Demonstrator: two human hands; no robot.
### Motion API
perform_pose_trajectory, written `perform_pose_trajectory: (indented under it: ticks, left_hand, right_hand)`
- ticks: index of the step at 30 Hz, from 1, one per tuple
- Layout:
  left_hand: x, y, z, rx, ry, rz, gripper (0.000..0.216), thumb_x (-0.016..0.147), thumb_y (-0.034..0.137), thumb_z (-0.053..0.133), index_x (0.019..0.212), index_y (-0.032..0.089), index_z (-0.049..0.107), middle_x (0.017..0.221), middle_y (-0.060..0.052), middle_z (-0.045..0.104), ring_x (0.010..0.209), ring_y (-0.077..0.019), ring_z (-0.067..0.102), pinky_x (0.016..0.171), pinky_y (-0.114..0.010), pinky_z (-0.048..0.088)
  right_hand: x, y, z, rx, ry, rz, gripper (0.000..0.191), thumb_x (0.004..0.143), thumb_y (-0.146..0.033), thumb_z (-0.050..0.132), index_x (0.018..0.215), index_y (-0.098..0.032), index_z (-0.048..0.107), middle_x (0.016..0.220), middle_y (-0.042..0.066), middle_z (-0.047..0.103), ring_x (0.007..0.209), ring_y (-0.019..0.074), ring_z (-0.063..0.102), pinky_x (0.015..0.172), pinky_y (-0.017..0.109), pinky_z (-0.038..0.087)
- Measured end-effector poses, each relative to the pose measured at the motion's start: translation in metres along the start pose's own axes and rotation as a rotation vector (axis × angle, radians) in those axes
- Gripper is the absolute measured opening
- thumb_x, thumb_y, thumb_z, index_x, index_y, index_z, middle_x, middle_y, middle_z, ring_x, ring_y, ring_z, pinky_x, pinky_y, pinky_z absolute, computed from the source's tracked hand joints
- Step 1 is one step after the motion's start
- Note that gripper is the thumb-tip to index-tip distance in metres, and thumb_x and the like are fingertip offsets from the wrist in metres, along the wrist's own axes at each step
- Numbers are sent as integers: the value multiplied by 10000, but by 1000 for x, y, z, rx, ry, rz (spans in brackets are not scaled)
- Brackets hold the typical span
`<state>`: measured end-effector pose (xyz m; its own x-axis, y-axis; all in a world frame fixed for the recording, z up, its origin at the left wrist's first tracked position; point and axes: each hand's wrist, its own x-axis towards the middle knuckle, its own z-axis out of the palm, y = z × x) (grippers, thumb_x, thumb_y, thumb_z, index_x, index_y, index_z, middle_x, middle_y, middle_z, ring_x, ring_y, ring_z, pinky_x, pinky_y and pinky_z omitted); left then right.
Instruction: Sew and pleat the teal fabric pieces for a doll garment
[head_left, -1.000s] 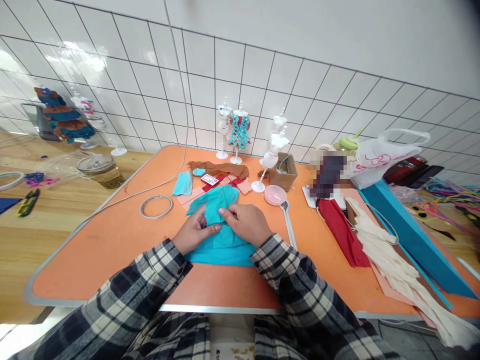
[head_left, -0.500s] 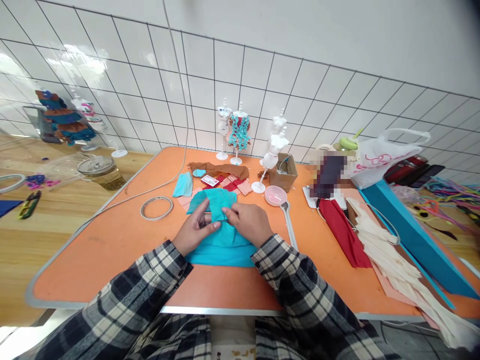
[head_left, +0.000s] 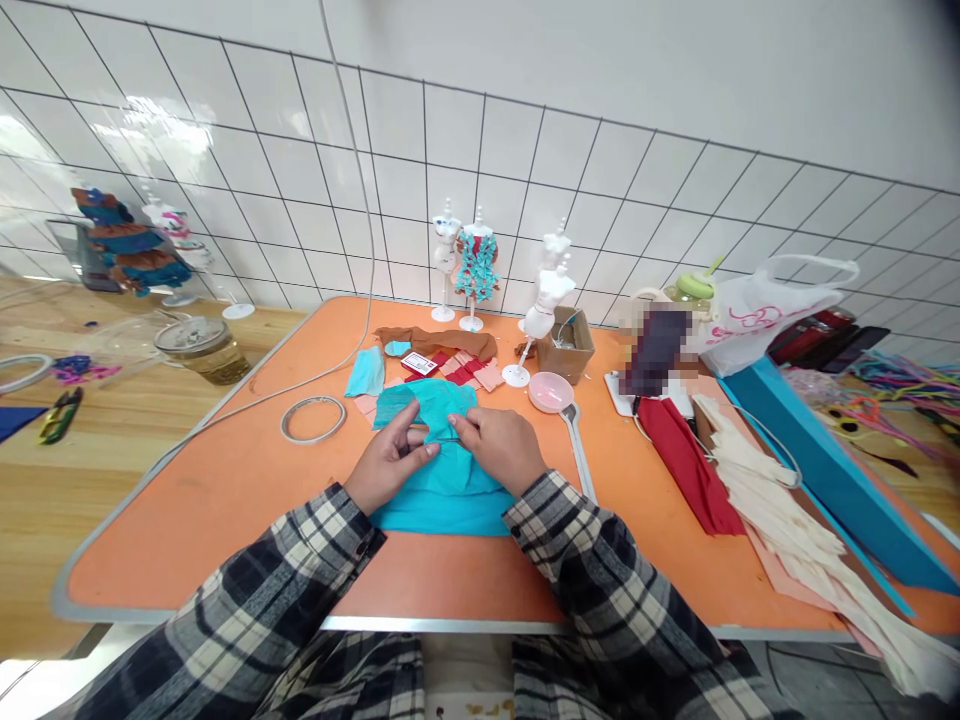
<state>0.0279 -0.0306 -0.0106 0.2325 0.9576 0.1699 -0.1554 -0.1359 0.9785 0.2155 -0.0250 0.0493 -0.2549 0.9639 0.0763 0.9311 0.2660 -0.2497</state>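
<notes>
Both my hands rest on a teal cloth (head_left: 442, 495) lying in the middle of the orange table (head_left: 225, 510). My left hand (head_left: 391, 462) pinches a fold of the cloth between thumb and fingers. My right hand (head_left: 501, 448) pinches the same fold from the right, fingers curled, with what looks like a thin needle between the two hands. Just beyond the cloth lie small red and pink fabric pieces (head_left: 465, 368), a light blue scrap (head_left: 367, 371) and a brown strip (head_left: 439, 339).
Three small mannequin stands (head_left: 478, 268) line the tiled wall, beside a small cardboard box (head_left: 567, 345) and a pink dish (head_left: 550, 391). A tape ring (head_left: 313, 417) lies left. Red cloth (head_left: 686, 460), cream strips (head_left: 787, 520) and a blue sheet (head_left: 825, 470) cover the right side.
My hands have shifted slightly along the fold of the teal cloth; the left thumb lifted and closed again. The view drifted a little downward.
</notes>
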Motion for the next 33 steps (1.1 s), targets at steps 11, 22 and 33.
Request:
perform_pose_trajectory:
  ticks: [11, 22, 33]
  left_hand:
    - [-1, 2, -1, 15, -12, -61, 908, 749, 316, 774, 1495, 177, 277, 631, 64, 598, 521, -74, 493, 490, -181, 385]
    - [-1, 7, 2, 22, -30, -58, 667, 714, 283, 806, 1286, 158, 488, 563, 95, 507, 475, -54, 406, 444, -166, 299]
    - [0, 8, 5, 41, -113, -69, 349, 744, 313, 776, 958, 170, 542, 655, 44, 591, 527, -82, 508, 491, -180, 402]
  right_hand:
    - [-4, -4, -6, 111, -62, 9, 559, 996, -570, 266, 801, -222, 658, 797, 22, 712, 744, 151, 612, 567, 271, 252]
    - [-3, -8, -4, 42, -50, -3, 583, 993, -588, 244, 808, -221, 659, 818, 42, 718, 739, 161, 617, 568, 273, 254]
    - [-4, -11, -1, 77, -56, -11, 594, 991, -593, 242, 828, -226, 680, 828, 42, 721, 758, 162, 629, 582, 262, 280]
